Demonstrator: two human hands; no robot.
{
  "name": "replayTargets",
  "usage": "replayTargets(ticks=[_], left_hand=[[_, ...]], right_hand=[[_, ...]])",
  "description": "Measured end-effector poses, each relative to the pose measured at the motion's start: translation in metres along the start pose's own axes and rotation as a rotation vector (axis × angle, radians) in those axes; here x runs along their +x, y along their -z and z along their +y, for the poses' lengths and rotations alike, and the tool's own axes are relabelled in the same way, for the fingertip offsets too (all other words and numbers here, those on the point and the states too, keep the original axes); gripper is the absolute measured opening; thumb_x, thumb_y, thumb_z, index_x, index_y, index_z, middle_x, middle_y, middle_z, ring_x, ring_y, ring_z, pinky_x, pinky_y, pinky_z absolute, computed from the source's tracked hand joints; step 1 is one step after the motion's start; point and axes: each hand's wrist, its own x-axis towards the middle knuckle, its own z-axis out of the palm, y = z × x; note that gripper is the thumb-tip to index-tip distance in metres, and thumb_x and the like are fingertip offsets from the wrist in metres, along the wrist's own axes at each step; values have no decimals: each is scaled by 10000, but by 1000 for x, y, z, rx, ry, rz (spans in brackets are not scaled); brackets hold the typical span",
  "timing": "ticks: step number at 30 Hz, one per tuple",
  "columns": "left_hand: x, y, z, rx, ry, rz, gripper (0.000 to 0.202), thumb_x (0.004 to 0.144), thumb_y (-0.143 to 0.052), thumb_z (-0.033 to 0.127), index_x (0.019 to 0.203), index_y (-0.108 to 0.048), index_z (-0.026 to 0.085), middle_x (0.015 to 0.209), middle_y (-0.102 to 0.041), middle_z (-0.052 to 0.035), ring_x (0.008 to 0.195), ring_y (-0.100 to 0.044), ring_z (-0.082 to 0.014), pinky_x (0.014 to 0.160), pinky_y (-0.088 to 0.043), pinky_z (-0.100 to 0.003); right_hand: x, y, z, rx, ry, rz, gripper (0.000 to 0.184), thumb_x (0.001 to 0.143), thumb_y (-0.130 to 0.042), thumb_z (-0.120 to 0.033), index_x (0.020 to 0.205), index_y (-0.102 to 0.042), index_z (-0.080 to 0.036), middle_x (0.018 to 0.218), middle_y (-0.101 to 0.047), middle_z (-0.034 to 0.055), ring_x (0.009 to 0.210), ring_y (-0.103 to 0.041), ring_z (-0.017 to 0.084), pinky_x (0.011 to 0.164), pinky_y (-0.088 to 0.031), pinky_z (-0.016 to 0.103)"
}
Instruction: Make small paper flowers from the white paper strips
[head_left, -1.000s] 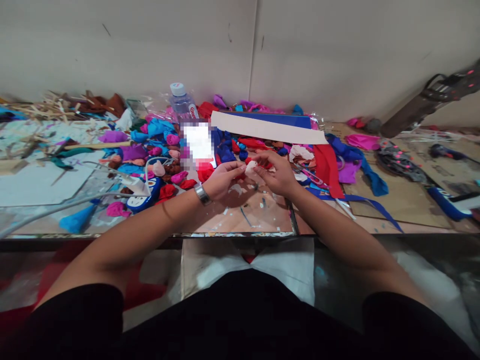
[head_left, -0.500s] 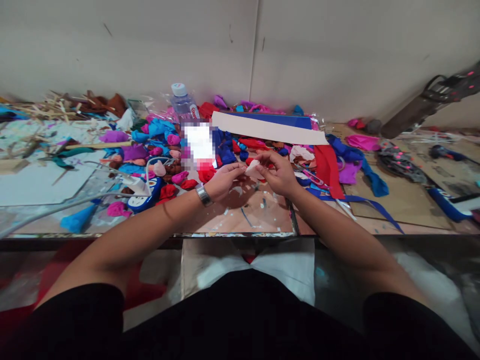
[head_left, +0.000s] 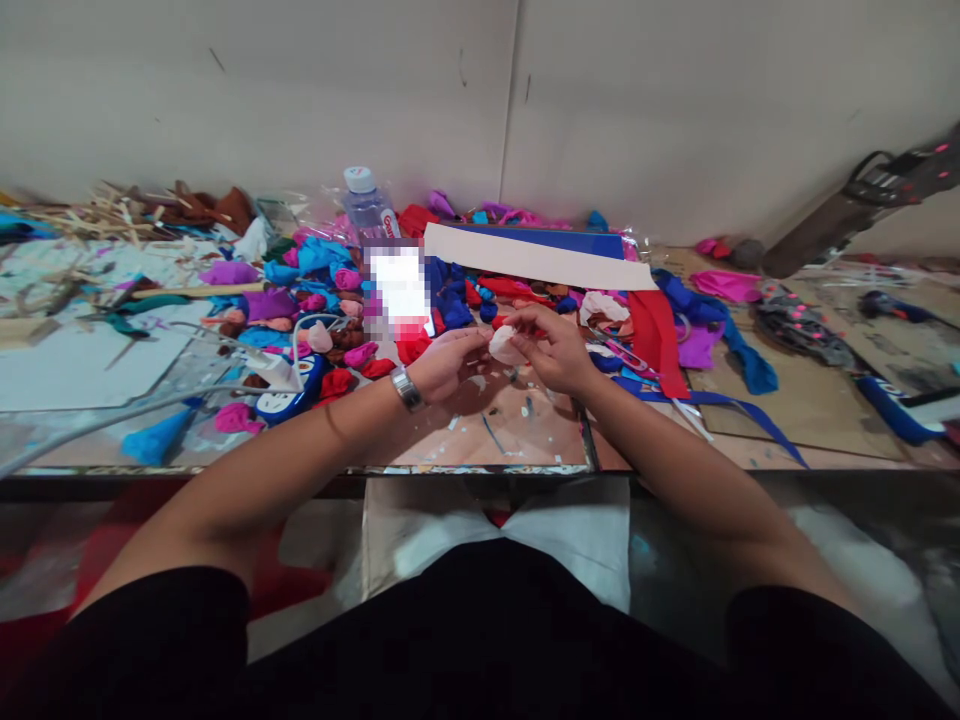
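A small pale pink piece, like a crepe-paper petal (head_left: 503, 346), is held up over the table between my two hands. My right hand (head_left: 556, 352) pinches its right side between thumb and fingers. At its left edge, the fingertips of my left hand (head_left: 450, 364) are closed together and touch it. A watch (head_left: 406, 388) with a metal band is on my left wrist. Behind the hands lie red crepe-paper flowers (head_left: 414, 346) and a crumpled pale pink paper piece (head_left: 604, 310).
A long pale paper strip (head_left: 536, 258) lies at the back, near a water bottle (head_left: 370, 208) and a blurred-out bright screen (head_left: 401, 290). Pink-handled scissors (head_left: 628, 358) and a red strip (head_left: 658, 340) are at right. A white cable (head_left: 157, 402) crosses the left side.
The pale pink piece has turned and shifted slightly left, showing a broader, rounder face. Both hands stay in nearly the same place.
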Motion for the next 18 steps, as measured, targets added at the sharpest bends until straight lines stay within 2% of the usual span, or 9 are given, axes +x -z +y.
replayTargets(ticks=[3, 6, 9, 11, 13, 15, 18], left_hand=[[1, 1, -2, -103, 164, 2, 306, 849, -812, 418, 981, -750, 149, 974, -782, -113, 861, -756, -215, 758, -628, -340], [1, 2, -4, -80, 187, 11, 345, 853, -810, 457, 1003, -731, 157, 932, -769, -100, 810, -745, -213, 719, -603, -336], [1, 1, -3, 16, 54, 44, 369, 882, -772, 538, 956, -672, 190, 859, -714, -44, 754, -694, -170, 687, -563, -303], [1, 1, -1, 132, -128, 59, 426, 874, -771, 601, 941, -644, 200, 879, -686, -25, 774, -654, -147, 704, -545, -280], [0, 0, 2, 256, -292, 33, 486, 837, -806, 632, 987, -644, 199, 973, -689, -37, 869, -647, -151, 773, -543, -279], [0, 0, 4, 323, -353, -12, 524, 809, -841, 623, 1027, -636, 193, 1061, -691, -57, 971, -655, -169, 855, -542, -295], [-1, 1, 4, 324, -341, -38, 531, 802, -856, 607, 1012, -611, 186, 1073, -683, -59, 991, -665, -172, 880, -538, -306]], right_hand=[[0, -1, 1, -17, -18, 3, 327, 1025, -604, -529, 1153, -698, -243, 1135, -765, 82, 1102, -706, 261, 987, -555, 433], [0, -1, 3, -35, -19, 8, 349, 1027, -592, -553, 1160, -696, -248, 1143, -763, 81, 1096, -709, 261, 977, -557, 431], [1, 1, 4, -69, 2, 7, 345, 1027, -591, -548, 1159, -701, -248, 1143, -764, 84, 1092, -711, 264, 974, -557, 440], [2, 2, 5, -109, 31, -18, 328, 1023, -602, -537, 1143, -713, -253, 1138, -770, 85, 1108, -710, 274, 990, -553, 459], [2, 3, 5, -145, 65, -43, 311, 1022, -609, -523, 1128, -724, -253, 1143, -778, 89, 1126, -709, 282, 1000, -551, 473], [2, 2, 6, -165, 90, -52, 301, 1027, -609, -507, 1117, -731, -247, 1136, -786, 92, 1128, -713, 282, 1003, -551, 474], [0, 1, 6, -184, 99, -57, 296, 1030, -611, -498, 1122, -741, -248, 1134, -792, 93, 1138, -713, 280, 1032, -544, 478]])
